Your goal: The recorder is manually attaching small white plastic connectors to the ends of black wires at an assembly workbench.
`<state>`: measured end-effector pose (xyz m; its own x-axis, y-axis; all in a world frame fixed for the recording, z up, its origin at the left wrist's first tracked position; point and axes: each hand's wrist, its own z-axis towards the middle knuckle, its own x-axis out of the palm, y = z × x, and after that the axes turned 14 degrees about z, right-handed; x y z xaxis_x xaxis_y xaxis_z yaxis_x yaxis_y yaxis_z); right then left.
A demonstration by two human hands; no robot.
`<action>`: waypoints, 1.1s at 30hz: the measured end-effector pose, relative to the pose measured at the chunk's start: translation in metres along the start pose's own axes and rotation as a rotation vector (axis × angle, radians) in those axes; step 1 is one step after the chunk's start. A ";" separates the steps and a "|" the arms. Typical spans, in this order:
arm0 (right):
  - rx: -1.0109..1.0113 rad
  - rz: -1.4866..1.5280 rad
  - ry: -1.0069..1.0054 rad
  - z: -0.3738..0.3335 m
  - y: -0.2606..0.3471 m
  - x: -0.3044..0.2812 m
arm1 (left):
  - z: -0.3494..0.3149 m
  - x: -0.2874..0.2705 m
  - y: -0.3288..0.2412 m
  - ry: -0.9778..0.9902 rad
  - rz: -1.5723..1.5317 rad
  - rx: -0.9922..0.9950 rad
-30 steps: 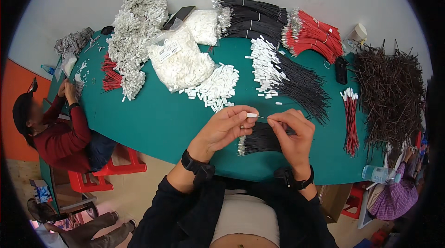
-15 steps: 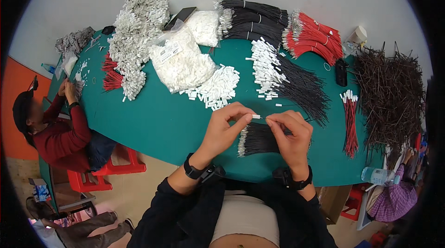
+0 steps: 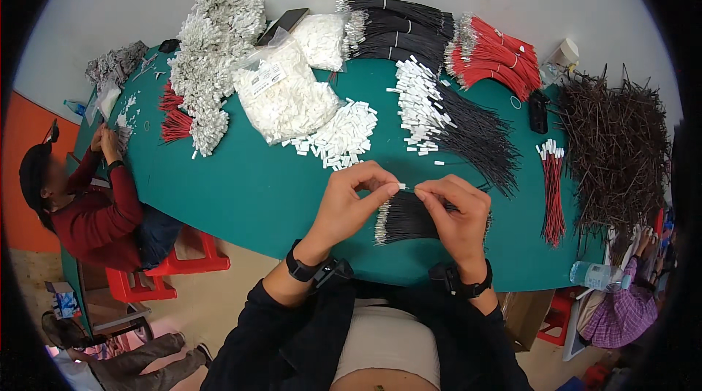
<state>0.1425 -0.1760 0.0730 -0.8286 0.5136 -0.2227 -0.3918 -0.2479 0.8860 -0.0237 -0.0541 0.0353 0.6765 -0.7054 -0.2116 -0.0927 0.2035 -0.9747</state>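
Note:
Between thumb and index finger, my left hand (image 3: 354,198) pinches a small white plastic connector housing (image 3: 401,186). My right hand (image 3: 458,210) is closed in a pinch on a thin wire, its metal end at the housing's open side; I cannot tell how far in it sits. Below the hands lies a bundle of black wires (image 3: 411,224) with bare metal terminals at the left end. Beyond them is a pile of black wires tipped with white housings (image 3: 428,109). Loose white housings (image 3: 344,131) spill out of a clear plastic bag (image 3: 281,102) to the left.
Banded black wires (image 3: 398,25) and red wires (image 3: 501,62) lie along the wall. A red wire bundle (image 3: 553,194) and a dark wire heap (image 3: 614,150) are on the right, by a water bottle (image 3: 596,275). A co-worker (image 3: 91,208) sits left on a red stool (image 3: 191,256).
My right hand has moved slightly left, bringing the wire's metal end closer to the white housing. My left hand keeps its pinch nearly in place.

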 end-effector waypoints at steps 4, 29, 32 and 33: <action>-0.022 -0.008 0.001 -0.001 -0.003 -0.002 | 0.000 0.001 -0.002 0.032 0.010 -0.014; -0.055 -0.153 0.148 0.000 -0.011 -0.011 | 0.000 0.002 0.002 0.047 0.167 -0.047; 0.005 -0.187 0.229 0.001 -0.019 -0.023 | 0.001 -0.007 0.008 0.034 0.329 -0.029; 0.072 -0.197 0.274 0.000 -0.020 -0.028 | 0.002 -0.010 0.012 0.028 0.377 -0.022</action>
<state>0.1734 -0.1852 0.0613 -0.8203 0.3034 -0.4847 -0.5338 -0.1024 0.8394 -0.0301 -0.0438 0.0261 0.5715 -0.6021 -0.5576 -0.3477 0.4378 -0.8291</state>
